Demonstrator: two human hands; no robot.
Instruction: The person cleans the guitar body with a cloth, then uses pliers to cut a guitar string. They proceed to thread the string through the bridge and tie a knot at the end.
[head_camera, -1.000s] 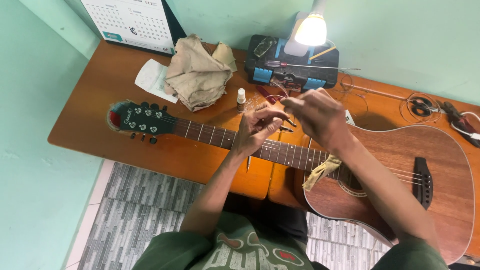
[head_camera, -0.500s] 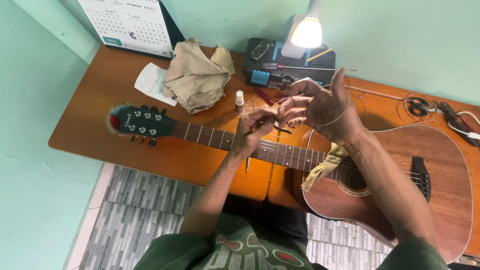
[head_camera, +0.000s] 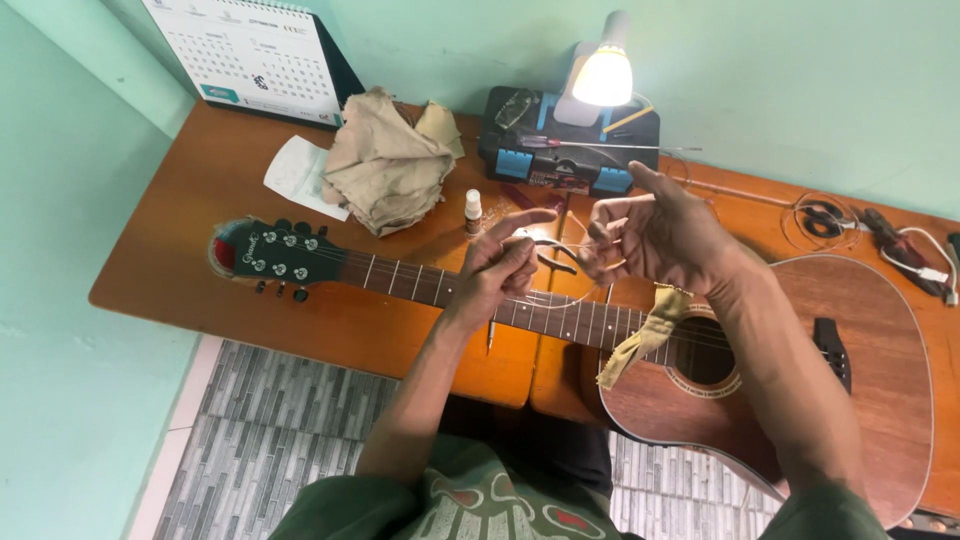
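An acoustic guitar (head_camera: 830, 400) lies flat across the wooden table (head_camera: 200, 230), headstock (head_camera: 275, 257) to the left. Above its neck, my left hand (head_camera: 505, 262) pinches one end of a thin coiled guitar string (head_camera: 560, 250). My right hand (head_camera: 655, 232) is raised a little to the right, fingers curled round the same string. A strip of tan cloth (head_camera: 645, 333) lies tucked under the strings by the sound hole.
A crumpled beige rag (head_camera: 385, 160) and white paper lie at the back left by a desk calendar (head_camera: 250, 50). A small white bottle (head_camera: 473, 210) stands behind the neck. A black and blue toolbox (head_camera: 560, 150) carries a lit lamp (head_camera: 600, 70). Coiled strings and cables lie at the right.
My right hand has lifted off the guitar neck and moved right, drawing the string out between both hands. The left hand stays above the neck.
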